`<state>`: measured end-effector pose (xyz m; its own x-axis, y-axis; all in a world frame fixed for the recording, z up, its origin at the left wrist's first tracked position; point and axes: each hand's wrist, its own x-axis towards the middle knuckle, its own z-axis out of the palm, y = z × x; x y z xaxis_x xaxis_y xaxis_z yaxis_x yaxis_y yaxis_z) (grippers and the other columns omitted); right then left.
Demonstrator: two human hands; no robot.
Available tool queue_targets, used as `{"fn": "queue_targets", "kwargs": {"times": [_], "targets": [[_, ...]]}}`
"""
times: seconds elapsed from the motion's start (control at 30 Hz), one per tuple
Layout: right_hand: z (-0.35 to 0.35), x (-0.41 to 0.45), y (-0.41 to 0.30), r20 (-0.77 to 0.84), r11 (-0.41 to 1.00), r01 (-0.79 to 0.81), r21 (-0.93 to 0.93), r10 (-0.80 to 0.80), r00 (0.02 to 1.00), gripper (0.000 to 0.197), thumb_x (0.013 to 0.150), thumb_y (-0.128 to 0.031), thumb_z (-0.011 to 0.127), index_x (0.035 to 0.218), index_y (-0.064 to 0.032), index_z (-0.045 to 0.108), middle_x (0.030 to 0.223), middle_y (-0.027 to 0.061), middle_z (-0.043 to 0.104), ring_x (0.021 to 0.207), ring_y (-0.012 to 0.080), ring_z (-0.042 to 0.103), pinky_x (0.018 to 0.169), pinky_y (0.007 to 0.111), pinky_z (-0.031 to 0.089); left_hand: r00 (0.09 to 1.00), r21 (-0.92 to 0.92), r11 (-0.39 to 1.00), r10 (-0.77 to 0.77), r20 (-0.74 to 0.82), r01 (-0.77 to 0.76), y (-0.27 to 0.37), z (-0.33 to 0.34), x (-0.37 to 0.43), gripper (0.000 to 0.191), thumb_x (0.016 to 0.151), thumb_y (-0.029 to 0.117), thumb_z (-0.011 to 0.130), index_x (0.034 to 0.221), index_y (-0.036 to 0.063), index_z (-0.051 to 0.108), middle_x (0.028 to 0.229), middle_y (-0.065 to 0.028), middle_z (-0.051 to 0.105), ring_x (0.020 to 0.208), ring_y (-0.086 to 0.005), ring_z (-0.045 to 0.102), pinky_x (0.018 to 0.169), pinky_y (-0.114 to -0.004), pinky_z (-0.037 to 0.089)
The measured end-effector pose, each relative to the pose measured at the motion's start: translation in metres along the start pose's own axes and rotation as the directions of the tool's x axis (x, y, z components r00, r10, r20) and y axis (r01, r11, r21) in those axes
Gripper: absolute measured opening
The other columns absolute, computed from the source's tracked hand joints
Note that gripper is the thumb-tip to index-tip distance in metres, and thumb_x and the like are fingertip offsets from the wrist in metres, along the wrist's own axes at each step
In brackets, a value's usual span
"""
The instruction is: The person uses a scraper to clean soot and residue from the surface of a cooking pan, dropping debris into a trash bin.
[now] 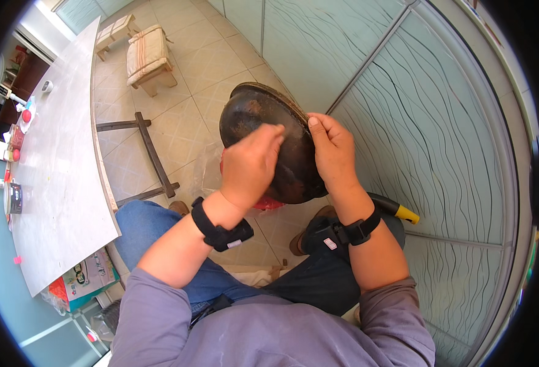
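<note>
A blackened wok [292,167] is tilted in front of me with its worn, stained underside facing me. My right hand [336,144] grips its rim, thumb on the near side. Against the dark underside, my left hand [253,163] has its fingers bent together; whether something small is inside them is hidden. A black handle with a yellow end [407,214], apparently the wok's, sticks out behind my right wrist. Below the wok, part of a red plastic thing [268,203] shows, along with a clear plastic bag [208,167].
On the left runs a long white table [62,183] with a tub [13,198] and small items along its far edge. A cushioned wooden stool [149,55] and a dark wooden frame [152,153] are on the tiled floor. Patterned glass panels [416,137] rise close on the right.
</note>
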<state>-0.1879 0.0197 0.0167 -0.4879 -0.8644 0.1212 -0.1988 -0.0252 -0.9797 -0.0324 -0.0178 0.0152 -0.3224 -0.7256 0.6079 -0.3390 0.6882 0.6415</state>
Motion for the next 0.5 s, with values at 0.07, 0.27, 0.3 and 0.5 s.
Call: {"fn": "queue_targets", "kwargs": {"times": [0.07,0.27,0.3,0.5], "targets": [[0.000,0.000,-0.001,0.007,1.000,-0.001,0.001,0.001,1.000,0.027,0.097,-0.022,0.059,0.105,0.0026,0.068,0.083,0.0025,0.066,0.078,0.0096,0.057,0.074,0.026,0.047,0.996,0.001,0.997,-0.083,-0.030,0.083,-0.013,-0.006,0.009,0.011,0.090,0.006,0.063,0.101,0.0029,0.065,0.089,-0.0174,0.069,0.079,-0.0326,0.068,0.066,-0.035,0.053],[0.000,0.000,-0.001,0.009,0.999,0.013,-0.035,-0.013,1.000,0.027,0.097,-0.022,0.059,0.105,0.0022,0.068,0.081,0.0017,0.065,0.076,0.0094,0.056,0.072,0.026,0.047,0.982,-0.034,0.984,-0.175,-0.069,0.173,-0.021,-0.006,0.002,0.013,0.093,0.005,0.062,0.104,-0.0013,0.065,0.085,-0.0168,0.070,0.072,-0.0192,0.068,0.065,-0.029,0.052],[0.000,0.000,0.000,0.012,0.999,0.021,-0.041,-0.020,1.000,0.027,0.097,-0.022,0.059,0.105,0.0021,0.068,0.080,0.0013,0.065,0.075,0.0093,0.056,0.072,0.026,0.047,0.980,-0.052,0.981,-0.189,-0.067,0.186,-0.023,-0.006,0.000,0.013,0.094,0.006,0.062,0.104,-0.0017,0.065,0.084,-0.0164,0.069,0.072,-0.0183,0.068,0.065,-0.028,0.051],[0.000,0.002,0.007,-0.023,0.999,0.008,-0.037,-0.008,1.000,0.027,0.097,-0.023,0.060,0.104,0.0010,0.068,0.079,-0.0002,0.063,0.075,0.0088,0.055,0.071,0.026,0.046,0.979,-0.107,0.975,-0.200,-0.030,0.195,-0.011,-0.007,-0.010,0.012,0.092,0.007,0.062,0.103,0.0010,0.065,0.089,-0.0175,0.069,0.078,-0.0285,0.068,0.067,-0.033,0.053]]}}
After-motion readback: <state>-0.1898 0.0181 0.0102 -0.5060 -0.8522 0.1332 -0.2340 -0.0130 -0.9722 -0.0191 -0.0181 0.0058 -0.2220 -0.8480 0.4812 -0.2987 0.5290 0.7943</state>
